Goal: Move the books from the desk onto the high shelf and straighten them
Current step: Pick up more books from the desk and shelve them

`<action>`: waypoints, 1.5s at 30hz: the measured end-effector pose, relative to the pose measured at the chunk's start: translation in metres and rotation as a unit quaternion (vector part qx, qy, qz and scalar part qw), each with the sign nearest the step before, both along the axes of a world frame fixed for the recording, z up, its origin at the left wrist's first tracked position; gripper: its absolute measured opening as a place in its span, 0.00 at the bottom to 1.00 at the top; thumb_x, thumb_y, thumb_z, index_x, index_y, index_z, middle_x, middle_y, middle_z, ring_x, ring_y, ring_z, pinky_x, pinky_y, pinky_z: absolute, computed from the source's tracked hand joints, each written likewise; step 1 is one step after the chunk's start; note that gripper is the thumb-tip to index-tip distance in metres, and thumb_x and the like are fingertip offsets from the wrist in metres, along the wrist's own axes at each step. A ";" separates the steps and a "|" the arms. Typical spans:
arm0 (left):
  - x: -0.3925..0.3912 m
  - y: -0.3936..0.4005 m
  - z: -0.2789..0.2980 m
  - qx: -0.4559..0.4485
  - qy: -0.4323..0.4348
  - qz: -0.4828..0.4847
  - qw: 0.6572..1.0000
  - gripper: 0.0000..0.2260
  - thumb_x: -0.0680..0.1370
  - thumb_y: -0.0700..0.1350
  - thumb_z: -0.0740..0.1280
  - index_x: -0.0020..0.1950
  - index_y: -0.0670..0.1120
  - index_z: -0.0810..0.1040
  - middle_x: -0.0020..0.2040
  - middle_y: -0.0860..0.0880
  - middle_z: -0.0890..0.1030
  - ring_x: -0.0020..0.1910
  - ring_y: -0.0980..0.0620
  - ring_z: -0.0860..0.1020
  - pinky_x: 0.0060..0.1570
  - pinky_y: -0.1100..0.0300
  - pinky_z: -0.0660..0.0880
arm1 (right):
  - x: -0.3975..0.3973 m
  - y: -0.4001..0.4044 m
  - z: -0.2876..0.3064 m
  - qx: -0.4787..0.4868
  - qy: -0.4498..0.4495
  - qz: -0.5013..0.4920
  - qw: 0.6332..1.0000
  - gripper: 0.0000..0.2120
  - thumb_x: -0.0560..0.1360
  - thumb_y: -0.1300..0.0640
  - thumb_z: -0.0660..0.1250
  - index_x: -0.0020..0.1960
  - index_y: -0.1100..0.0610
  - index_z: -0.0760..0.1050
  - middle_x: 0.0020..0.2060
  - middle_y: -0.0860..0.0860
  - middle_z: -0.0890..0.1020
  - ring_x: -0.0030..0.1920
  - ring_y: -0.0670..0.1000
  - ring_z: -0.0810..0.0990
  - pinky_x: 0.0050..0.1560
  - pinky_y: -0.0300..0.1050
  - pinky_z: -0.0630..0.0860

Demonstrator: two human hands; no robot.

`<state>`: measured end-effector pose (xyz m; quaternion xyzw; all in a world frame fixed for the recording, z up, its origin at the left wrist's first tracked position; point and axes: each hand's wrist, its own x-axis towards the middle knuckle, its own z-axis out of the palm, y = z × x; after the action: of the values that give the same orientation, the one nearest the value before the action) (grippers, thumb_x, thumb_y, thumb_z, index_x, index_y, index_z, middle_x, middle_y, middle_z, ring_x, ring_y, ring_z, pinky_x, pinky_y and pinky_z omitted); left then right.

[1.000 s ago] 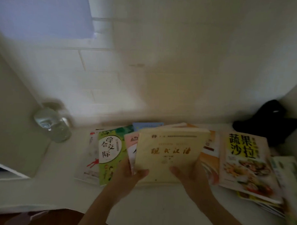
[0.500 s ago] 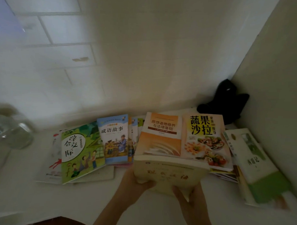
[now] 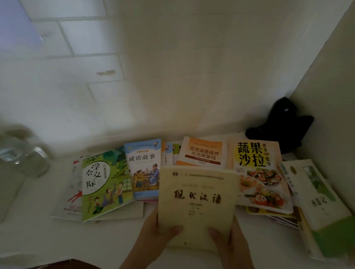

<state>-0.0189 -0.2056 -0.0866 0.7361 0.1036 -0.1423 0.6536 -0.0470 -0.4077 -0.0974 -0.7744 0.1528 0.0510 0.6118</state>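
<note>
A: Surface: white, lower half of frame, meeting a white tiled wall. Books fanned along it: green book, blue book, orange book, cookbook.

B: Grips?

A: Left hand and right hand both clasp the yellow book, thumbs on its cover, centre-bottom. Glass jar at left edge; black cloth in the right corner.

Both hands grip the pale yellow book, left hand and right hand thumbs on its cover, above the spread of books, green children's book at left.
</note>
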 end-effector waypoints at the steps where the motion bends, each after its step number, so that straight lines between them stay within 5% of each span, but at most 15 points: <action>1: 0.001 0.008 0.003 -0.008 0.007 0.016 1.000 0.23 0.69 0.38 0.76 0.57 0.56 0.74 0.50 0.59 0.83 0.47 0.63 0.82 0.40 0.67 0.78 | 0.007 0.007 0.006 0.005 0.002 0.018 1.000 0.24 0.74 0.55 0.71 0.62 0.36 0.66 0.52 0.33 0.80 0.50 0.33 0.79 0.45 0.31 0.78; 6: 0.009 0.058 0.023 -0.086 0.036 0.141 0.986 0.23 0.69 0.43 0.76 0.61 0.57 0.76 0.53 0.52 0.84 0.50 0.49 0.84 0.46 0.49 0.82 | 0.057 0.060 0.039 0.004 -0.004 0.109 0.994 0.18 0.75 0.54 0.71 0.63 0.46 0.72 0.55 0.43 0.82 0.52 0.41 0.82 0.49 0.40 0.81; 9: 0.020 0.099 0.037 -0.105 0.042 0.176 0.978 0.25 0.68 0.42 0.76 0.63 0.54 0.75 0.55 0.49 0.83 0.50 0.44 0.83 0.46 0.43 0.81 | 0.089 0.106 0.055 -0.010 -0.020 0.156 0.987 0.15 0.75 0.57 0.70 0.60 0.49 0.73 0.51 0.41 0.81 0.45 0.34 0.80 0.41 0.28 0.76; 15: 0.050 0.167 0.040 -0.053 0.057 0.204 0.976 0.25 0.69 0.43 0.77 0.63 0.50 0.73 0.56 0.47 0.82 0.49 0.45 0.83 0.44 0.46 0.82 | 0.133 0.183 0.057 -0.095 -0.006 0.180 0.979 0.17 0.77 0.55 0.67 0.64 0.57 0.73 0.56 0.49 0.79 0.50 0.49 0.77 0.44 0.36 0.74; 18: 0.064 0.182 0.026 0.086 0.026 0.224 0.970 0.26 0.69 0.45 0.77 0.64 0.50 0.72 0.55 0.49 0.81 0.50 0.48 0.82 0.43 0.54 0.81 | 0.145 0.210 0.041 -0.155 0.019 0.166 0.974 0.20 0.76 0.54 0.68 0.65 0.59 0.71 0.60 0.55 0.76 0.58 0.54 0.76 0.50 0.41 0.75; 20: 0.068 0.184 0.017 0.198 0.030 0.208 0.957 0.28 0.68 0.50 0.76 0.66 0.49 0.72 0.57 0.49 0.80 0.52 0.48 0.80 0.50 0.51 0.79 | 0.149 0.218 0.026 -0.212 0.050 0.165 0.962 0.23 0.75 0.51 0.69 0.66 0.59 0.70 0.62 0.56 0.73 0.62 0.56 0.73 0.59 0.48 0.75; 23: 0.068 0.182 0.004 0.250 0.061 0.182 0.949 0.38 0.62 0.61 0.75 0.69 0.50 0.69 0.62 0.45 0.77 0.57 0.45 0.77 0.58 0.43 0.76 | 0.149 0.219 0.016 -0.200 0.082 0.165 0.962 0.22 0.74 0.51 0.70 0.64 0.59 0.69 0.60 0.55 0.76 0.59 0.56 0.76 0.58 0.50 0.77; 27: 0.069 0.169 0.022 0.297 0.086 0.162 0.937 0.35 0.69 0.55 0.76 0.73 0.49 0.66 0.70 0.42 0.61 0.68 0.41 0.64 0.67 0.46 0.64 | 0.143 0.208 0.026 -0.149 0.046 0.130 0.979 0.17 0.76 0.57 0.67 0.62 0.58 0.68 0.54 0.51 0.75 0.58 0.54 0.77 0.52 0.45 0.75; 33: 0.095 0.117 0.042 0.176 0.008 0.123 0.977 0.26 0.71 0.49 0.75 0.65 0.48 0.68 0.59 0.48 0.79 0.49 0.48 0.80 0.48 0.47 0.81 | 0.130 0.140 0.046 -0.054 0.006 0.051 0.997 0.18 0.77 0.60 0.66 0.64 0.56 0.66 0.55 0.48 0.75 0.58 0.52 0.77 0.57 0.47 0.75; 36: 0.125 0.067 0.045 0.202 -0.005 0.046 0.978 0.28 0.70 0.57 0.73 0.67 0.49 0.71 0.59 0.51 0.79 0.51 0.49 0.79 0.49 0.52 0.79 | 0.133 0.083 0.057 -0.102 0.025 -0.020 0.994 0.20 0.76 0.57 0.68 0.66 0.57 0.69 0.55 0.48 0.76 0.56 0.51 0.76 0.56 0.45 0.74; 38: 0.138 0.028 0.048 0.189 0.001 -0.004 0.982 0.21 0.74 0.51 0.72 0.64 0.46 0.75 0.57 0.50 0.81 0.48 0.50 0.79 0.48 0.57 0.77 | 0.134 0.046 0.059 -0.138 0.033 -0.042 0.989 0.20 0.76 0.55 0.68 0.67 0.58 0.70 0.59 0.51 0.78 0.57 0.53 0.77 0.57 0.46 0.76; 41: 0.153 -0.018 0.038 0.187 0.000 -0.038 0.982 0.18 0.75 0.48 0.71 0.64 0.45 0.75 0.58 0.48 0.80 0.52 0.48 0.80 0.54 0.49 0.79 | 0.134 0.009 0.053 -0.195 0.019 -0.065 0.978 0.23 0.76 0.57 0.67 0.70 0.58 0.68 0.61 0.53 0.77 0.60 0.54 0.76 0.55 0.43 0.72; 45: 0.180 -0.035 -0.004 0.282 0.012 -0.134 0.950 0.28 0.73 0.56 0.69 0.70 0.47 0.69 0.66 0.48 0.75 0.64 0.44 0.74 0.63 0.45 0.72 | 0.140 -0.005 0.027 -0.245 0.028 -0.077 0.966 0.24 0.75 0.57 0.69 0.69 0.59 0.69 0.59 0.56 0.76 0.60 0.56 0.76 0.57 0.46 0.74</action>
<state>0.1613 -0.2406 -0.0906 0.8957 0.0475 -0.2028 0.3929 0.0930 -0.4128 -0.0703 -0.8847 0.2372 -0.0138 0.4011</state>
